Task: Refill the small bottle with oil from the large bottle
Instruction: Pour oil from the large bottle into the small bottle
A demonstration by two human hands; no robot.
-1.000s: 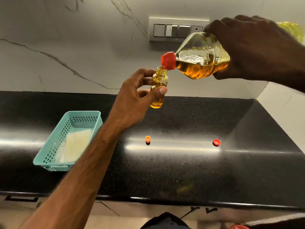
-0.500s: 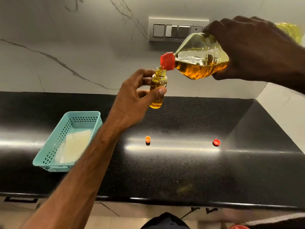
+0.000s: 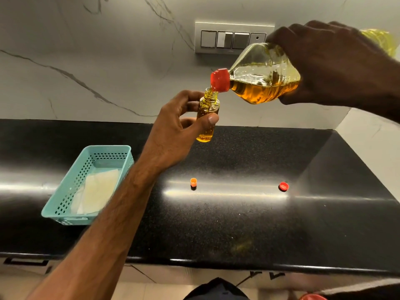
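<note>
My left hand [image 3: 173, 135] grips the small clear bottle [image 3: 207, 114] upright in the air above the black counter [image 3: 238, 224]; it is nearly full of amber oil. My right hand [image 3: 333, 68] holds the large oil bottle [image 3: 264, 76] tipped to the left, its red spout [image 3: 219, 80] right over the small bottle's open neck. A thin stream of oil runs from the spout into the neck. The rear of the large bottle is hidden behind my right hand.
A small orange cap [image 3: 193, 182] and a red cap [image 3: 283, 186] lie apart on the counter below the bottles. A teal perforated basket [image 3: 65, 204] with a folded pale cloth [image 3: 97, 191] stands at the left. A switch panel [image 3: 233, 37] sits on the marble wall.
Both hands stay almost still while the pouring goes on. The oil level in the small bottle has risen slightly.
</note>
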